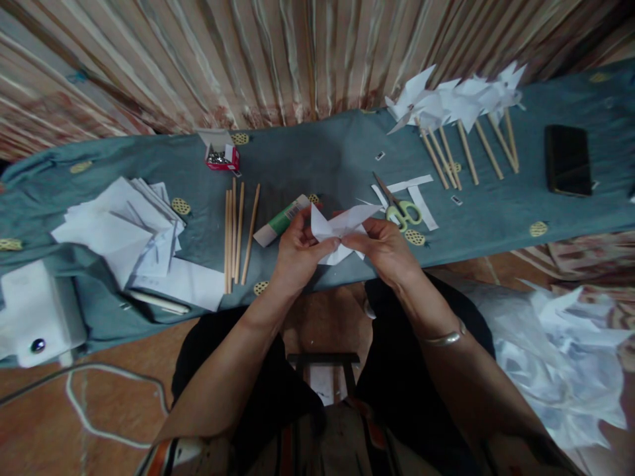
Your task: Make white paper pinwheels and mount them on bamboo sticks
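A white paper pinwheel [347, 221] with folded blades is held up over the table's near edge. My left hand [300, 248] grips its left side, with the thumb near the centre. On the other side my right hand [384, 244] pinches it, thumb also pointing to the middle. Just beyond my left hand lies a glue stick [282, 220] with a green label. Green-handled scissors [403, 210] rest past my right hand, among white paper strips [421, 205]. Several wooden sticks [235, 231] lie left of the glue stick.
Finished pinwheels on sticks [456, 102] lie at the back right, near a black phone [568, 160]. An open red box of small metal pieces [221, 157], stacked paper [124, 228] and a white device [40, 314] are on the left. A bag of pinwheels [560, 363] stands low right.
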Motion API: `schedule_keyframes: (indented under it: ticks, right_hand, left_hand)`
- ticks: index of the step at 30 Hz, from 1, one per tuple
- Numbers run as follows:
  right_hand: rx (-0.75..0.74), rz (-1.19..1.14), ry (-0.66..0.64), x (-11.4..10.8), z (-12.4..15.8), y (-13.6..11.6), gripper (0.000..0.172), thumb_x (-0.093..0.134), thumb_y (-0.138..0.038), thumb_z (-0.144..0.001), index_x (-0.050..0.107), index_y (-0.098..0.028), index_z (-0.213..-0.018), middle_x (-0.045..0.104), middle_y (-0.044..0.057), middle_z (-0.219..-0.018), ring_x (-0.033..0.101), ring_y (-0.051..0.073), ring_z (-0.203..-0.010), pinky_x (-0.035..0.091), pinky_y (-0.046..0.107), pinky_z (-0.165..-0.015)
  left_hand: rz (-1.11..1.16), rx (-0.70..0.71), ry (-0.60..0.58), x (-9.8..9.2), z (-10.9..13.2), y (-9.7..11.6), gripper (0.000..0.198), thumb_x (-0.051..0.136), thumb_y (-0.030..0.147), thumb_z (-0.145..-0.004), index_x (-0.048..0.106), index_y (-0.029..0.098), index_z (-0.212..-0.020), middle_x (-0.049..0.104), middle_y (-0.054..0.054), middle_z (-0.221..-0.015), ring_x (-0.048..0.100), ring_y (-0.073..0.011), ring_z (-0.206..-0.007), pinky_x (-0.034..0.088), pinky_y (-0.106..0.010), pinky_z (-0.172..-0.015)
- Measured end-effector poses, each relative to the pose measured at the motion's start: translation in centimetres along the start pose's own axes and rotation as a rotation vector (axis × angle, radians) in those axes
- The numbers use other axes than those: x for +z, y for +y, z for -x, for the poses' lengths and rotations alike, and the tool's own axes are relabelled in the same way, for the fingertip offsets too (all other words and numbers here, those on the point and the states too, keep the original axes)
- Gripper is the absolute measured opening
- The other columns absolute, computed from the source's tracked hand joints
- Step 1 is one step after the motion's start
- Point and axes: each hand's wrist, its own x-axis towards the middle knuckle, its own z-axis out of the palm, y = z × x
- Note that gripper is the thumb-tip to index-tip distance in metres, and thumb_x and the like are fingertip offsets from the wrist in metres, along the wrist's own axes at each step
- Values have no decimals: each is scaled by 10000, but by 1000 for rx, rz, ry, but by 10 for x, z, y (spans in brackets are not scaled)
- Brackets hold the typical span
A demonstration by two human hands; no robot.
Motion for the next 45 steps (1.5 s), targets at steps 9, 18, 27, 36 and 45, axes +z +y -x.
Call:
schedule_keyframes:
  ticks: [9,18,27,36,45]
  right_hand:
    - [-283,315,315,-38,-9,1,134,739,-382,-767,713,-251,-775,744,18,-850,669,204,-850,516,400,-895]
    - [-451,930,192,-34,-7,15,165,572,-226,-855,732,-220,-897,741,82,-970,664,265,-986,495,460,-957]
    - [-537,1002,224,-28,-17,30,152,579,-197,-846,729,-208,-827,697,130,-1152,627,296,-1146,467,494,-1049]
    - [-454,542,164,-21,-6,17,43,702,-283,-806,726,-254,-786,647,52,-1306,604,258,-1227,430,503,-1108]
    - [-548,448,224,-12,10,-4,91,702,-350,-865,734,-266,-880,471,14,-1518,454,306,-1411,349,559,-1185]
  left_hand:
    - [-61,192,245,-20,-10,23,591,807,226,-608,578,207,-1153,714,2,-934,697,-177,-856,560,-285,-772]
    - [-106,238,269,-27,-11,26,578,797,237,-642,575,207,-1175,717,1,-920,699,-165,-831,566,-270,-741]
    - [-90,168,219,-18,-6,21,595,783,230,-643,572,189,-1198,728,-20,-962,715,-213,-928,580,-319,-803]
    - [-39,144,196,-15,-7,15,619,796,245,-631,552,188,-1197,721,-30,-973,714,-217,-920,580,-336,-817]
    - [-84,166,188,-9,-8,11,581,771,252,-676,554,206,-1213,709,-24,-968,703,-205,-903,575,-338,-813]
